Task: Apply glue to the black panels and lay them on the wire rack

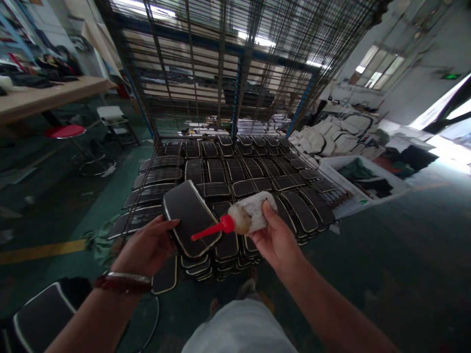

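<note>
A dark panel with a pale edge (189, 208) is held up by my left hand (149, 245), the thumb on its face and the fingers behind its left side. In my right hand (275, 240) lies a whitish, stained bottle (255, 212) with a red nozzle (215, 228). The nozzle points left and overlaps the lower part of the panel in the view; whether it touches cannot be made out. Below and beyond my hands, many similar dark panels (252, 188) lie in rows and stacks on a wire rack.
A raised wire-grid frame (235, 54) leans over the rows. At right stands a white bin (331, 171) with cloth, near piled white pieces (327, 137). At left are a table (59, 95) and a red stool (65, 131). Another dark panel (44, 318) sits at the lower left.
</note>
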Action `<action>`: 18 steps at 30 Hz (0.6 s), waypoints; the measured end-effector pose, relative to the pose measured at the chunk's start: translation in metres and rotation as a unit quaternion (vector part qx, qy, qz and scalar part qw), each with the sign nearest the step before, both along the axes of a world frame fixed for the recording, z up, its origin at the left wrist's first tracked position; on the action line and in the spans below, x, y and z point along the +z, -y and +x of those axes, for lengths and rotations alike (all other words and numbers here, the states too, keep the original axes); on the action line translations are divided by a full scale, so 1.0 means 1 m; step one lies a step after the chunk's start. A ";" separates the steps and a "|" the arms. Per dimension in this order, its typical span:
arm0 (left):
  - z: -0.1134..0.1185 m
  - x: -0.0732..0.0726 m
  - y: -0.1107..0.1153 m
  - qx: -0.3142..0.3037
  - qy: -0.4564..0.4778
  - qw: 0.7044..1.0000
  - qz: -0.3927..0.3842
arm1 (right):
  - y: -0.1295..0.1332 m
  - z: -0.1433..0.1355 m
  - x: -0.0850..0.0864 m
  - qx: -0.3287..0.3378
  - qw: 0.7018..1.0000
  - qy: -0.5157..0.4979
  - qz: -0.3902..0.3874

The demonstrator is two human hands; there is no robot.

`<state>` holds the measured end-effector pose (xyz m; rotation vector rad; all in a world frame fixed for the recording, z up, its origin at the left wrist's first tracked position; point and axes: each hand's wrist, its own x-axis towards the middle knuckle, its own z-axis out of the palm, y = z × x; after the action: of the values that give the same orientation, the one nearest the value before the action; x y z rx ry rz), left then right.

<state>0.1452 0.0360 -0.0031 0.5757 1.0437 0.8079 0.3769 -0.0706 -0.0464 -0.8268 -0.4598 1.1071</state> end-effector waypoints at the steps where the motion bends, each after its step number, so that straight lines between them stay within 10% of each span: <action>1: 0.002 0.000 0.004 -0.019 0.001 1.000 0.005 | -0.008 0.009 0.006 -0.023 0.999 0.020 0.013; 12: 0.024 0.007 0.030 -0.089 0.012 0.995 -0.033 | -0.048 0.046 0.016 -0.097 0.947 0.294 0.089; 18: 0.015 0.005 0.022 -0.102 0.007 0.994 -0.024 | -0.032 0.053 0.019 0.025 0.955 0.281 0.088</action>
<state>0.1605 0.0140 0.0021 0.6247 0.9718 0.6044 0.4300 -0.0390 -0.0269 -0.9728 -1.0451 0.8486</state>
